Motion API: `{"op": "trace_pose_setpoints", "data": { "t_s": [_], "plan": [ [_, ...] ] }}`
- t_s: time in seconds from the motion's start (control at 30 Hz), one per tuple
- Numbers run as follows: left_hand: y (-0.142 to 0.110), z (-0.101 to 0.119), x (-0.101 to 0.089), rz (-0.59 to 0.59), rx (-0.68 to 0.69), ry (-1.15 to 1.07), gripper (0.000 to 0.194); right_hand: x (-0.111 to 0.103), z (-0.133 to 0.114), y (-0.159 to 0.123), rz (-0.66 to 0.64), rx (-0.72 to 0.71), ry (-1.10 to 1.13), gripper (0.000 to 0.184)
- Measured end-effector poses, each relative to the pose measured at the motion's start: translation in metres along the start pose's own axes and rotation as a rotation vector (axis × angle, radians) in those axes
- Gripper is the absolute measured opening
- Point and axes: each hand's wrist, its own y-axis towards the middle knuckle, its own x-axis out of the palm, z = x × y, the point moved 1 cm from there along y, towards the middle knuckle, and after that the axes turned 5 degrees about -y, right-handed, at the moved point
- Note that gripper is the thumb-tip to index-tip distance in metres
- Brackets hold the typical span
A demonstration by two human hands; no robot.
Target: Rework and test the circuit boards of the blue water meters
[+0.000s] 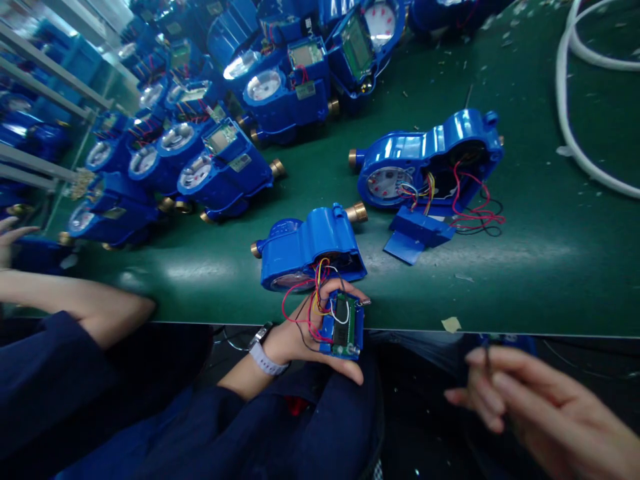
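L hand [305, 337] grips a circuit board [344, 325] (wired to the blue meter [310, 248] at table [525, 267] edge), R hand [525, 407] pinches a thin dark tool [487, 360] below the edge

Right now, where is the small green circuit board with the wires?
In the head view, the circuit board sits low centre, held in the left hand at the table edge, just below the nearest blue meter.

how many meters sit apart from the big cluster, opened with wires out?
2. One meter at the table edge, wired to the board in the left hand; one further right, cover piece beside it.
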Motion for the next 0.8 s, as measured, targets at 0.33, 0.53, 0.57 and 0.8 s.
{"op": "trace_pose_setpoints", "data": {
  "t_s": [0.33,0.53,0.57,0.8],
  "plan": [
    [-0.003,-0.004,0.002,-0.025,0.0,-0.15,0.105,0.02,-0.008,-0.002,-0.332,-0.333,-0.552,0.035],
    [-0.003,-0.001,0.001,-0.028,-0.023,-0.169,0.104,0.026,-0.04,0.017,-0.151,-1.019,-1.382,0.057],
    [-0.003,0.0,0.001,-0.023,-0.034,-0.166,0.104,0.03,-0.043,0.019,-0.147,-1.052,-1.426,0.058],
    [-0.002,0.005,0.001,-0.018,-0.062,-0.129,0.102,0.045,-0.046,0.022,-0.143,-1.086,-1.465,0.06]
  ]
}}
